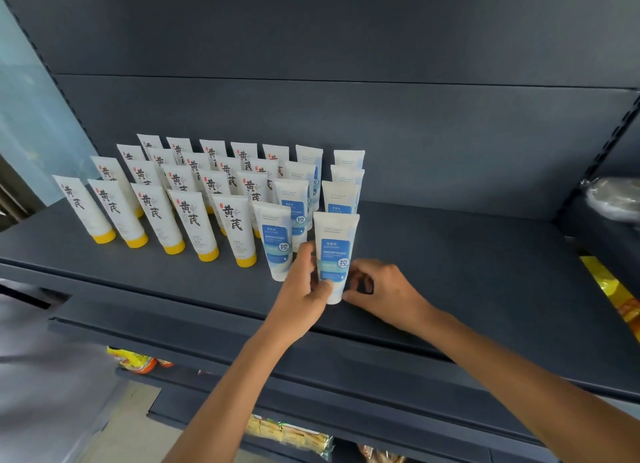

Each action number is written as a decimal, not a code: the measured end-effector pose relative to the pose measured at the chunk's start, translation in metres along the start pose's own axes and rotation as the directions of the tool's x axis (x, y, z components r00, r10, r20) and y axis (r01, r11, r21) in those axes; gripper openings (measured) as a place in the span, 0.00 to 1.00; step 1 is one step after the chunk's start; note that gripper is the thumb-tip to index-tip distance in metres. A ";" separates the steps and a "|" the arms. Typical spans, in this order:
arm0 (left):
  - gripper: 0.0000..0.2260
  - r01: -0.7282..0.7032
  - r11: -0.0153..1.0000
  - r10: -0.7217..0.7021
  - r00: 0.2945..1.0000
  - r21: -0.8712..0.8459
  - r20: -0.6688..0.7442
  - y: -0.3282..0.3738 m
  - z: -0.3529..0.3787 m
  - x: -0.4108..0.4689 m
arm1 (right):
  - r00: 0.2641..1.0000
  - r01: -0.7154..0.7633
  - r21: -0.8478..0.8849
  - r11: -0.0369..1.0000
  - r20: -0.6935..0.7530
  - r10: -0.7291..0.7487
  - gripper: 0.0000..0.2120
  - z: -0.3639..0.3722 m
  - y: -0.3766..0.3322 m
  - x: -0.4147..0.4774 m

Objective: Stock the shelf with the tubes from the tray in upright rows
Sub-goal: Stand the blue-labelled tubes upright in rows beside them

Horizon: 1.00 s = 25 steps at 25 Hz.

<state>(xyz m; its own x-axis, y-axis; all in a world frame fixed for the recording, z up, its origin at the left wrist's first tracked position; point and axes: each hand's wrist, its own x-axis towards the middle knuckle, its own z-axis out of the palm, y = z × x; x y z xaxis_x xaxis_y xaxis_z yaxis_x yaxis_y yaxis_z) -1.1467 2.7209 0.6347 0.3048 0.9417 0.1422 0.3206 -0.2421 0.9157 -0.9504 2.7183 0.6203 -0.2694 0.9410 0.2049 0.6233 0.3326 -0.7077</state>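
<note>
The blue-label tube stands upright, cap down, nearest in the rightmost row on the shelf. It is gripped low by the left hand and pinched at the cap by the right hand.

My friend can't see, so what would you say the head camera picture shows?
A left hand and a right hand hold a blue-label tube upright, cap down, at the front of a dark shelf. It heads a row of matching tubes; to its left stand rows of white tubes with yellow caps.
</note>
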 end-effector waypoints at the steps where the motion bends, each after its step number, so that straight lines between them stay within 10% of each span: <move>1: 0.23 0.001 0.999 -0.001 1.000 0.033 0.016 -0.002 0.001 0.003 | 1.000 0.015 -0.021 1.000 0.006 -0.015 0.11 0.002 -0.001 0.002; 25: 0.09 0.087 0.951 -0.022 0.976 0.298 -0.216 -0.014 0.019 0.018 | 1.000 0.013 -0.199 0.980 -0.004 -0.014 0.09 0.007 0.002 0.027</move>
<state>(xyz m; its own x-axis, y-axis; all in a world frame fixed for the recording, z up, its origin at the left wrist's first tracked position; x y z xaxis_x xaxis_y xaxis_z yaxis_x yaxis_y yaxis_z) -1.1284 2.7364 0.6174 0.0963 0.9750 0.2000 0.5985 -0.2173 0.7711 -0.9616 2.7443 0.6193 -0.2752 0.9366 0.2170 0.7532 0.3504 -0.5567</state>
